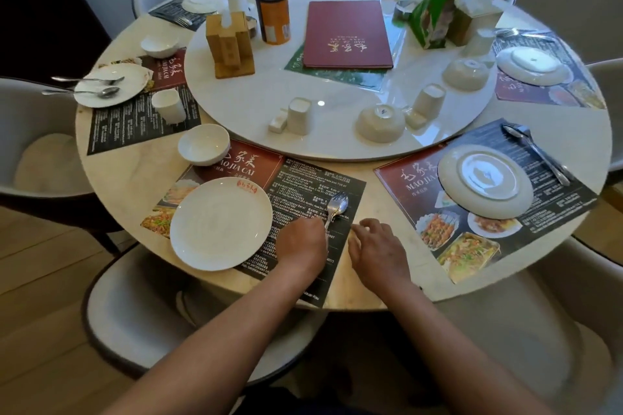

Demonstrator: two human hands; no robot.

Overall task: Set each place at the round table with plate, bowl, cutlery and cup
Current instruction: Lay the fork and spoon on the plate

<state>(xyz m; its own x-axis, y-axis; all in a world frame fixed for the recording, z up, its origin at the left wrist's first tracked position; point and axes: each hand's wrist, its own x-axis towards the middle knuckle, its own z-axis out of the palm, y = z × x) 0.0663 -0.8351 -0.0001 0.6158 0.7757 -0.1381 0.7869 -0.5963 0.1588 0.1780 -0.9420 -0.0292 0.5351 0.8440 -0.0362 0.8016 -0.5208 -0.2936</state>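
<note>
Both hands work at the nearest place: the left hand (301, 243) has its fingers curled down onto the handles of the cutlery (335, 209), a fork and spoon lying together on the mat (313, 185), and seems to pinch them, though the fingertips are hidden; the right hand (377, 248) hovers just beside, fingers loosely bent and holding nothing. From large to small, the table (340, 290) carries a round turntable (337, 84) in the middle, then mats at each seat. On the near mat the plate (220, 223) stands face up at the left, the bowl (203, 144) sits at its far left corner, and the cutlery lies right of the plate. No cup is at this place yet; a cup (299, 115) stands upside down on the turntable, near. I judge the crockery to be glazed ceramic, stiff, smooth and breakable, so a plate is best taken by the rim and a cup around its wall. The cutlery looks thin, light and slippery; holding at the handles is best. Readable writing: "MAO JIA CAI" on the mat and on the red menu (348, 33), and red characters on the plate rim.
</note>
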